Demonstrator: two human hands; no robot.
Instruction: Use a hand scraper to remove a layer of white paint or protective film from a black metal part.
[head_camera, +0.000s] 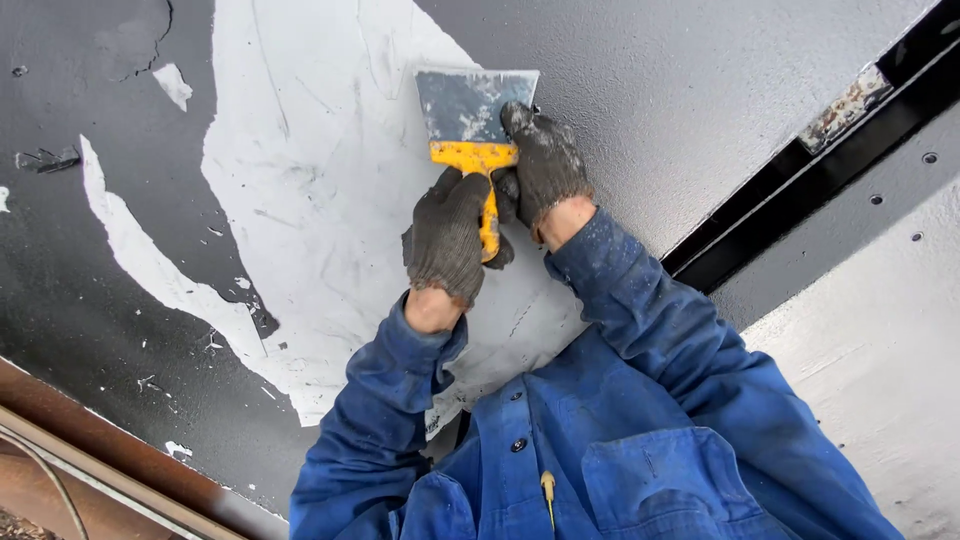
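A black painted panel (700, 90) is filling the view, a wide bare white patch (320, 200) running through it with open room left of the tool. The scraper (476, 120) is lying blade-flat at the patch's upper edge. The left hand (448, 238) is gripping its yellow handle; the right hand (545, 165) is pressing the blade's corner.

Both gloved hands are on a scraper (478, 135) pressed flat against the black panel (680, 80). The left hand (447, 235) wraps the scraper's yellow handle from below; the right hand (543, 165) sits just right of the handle, its fingers pushing on the blade's right corner. The blade lies at the upper edge of a big white patch (310, 210) where the black coat is off. Left of the scraper, loose flakes (45, 158) cling to the black. Right of it, a rusty hinge (845, 105) sits in a dark gap. Blue sleeves (650, 320) run down below.
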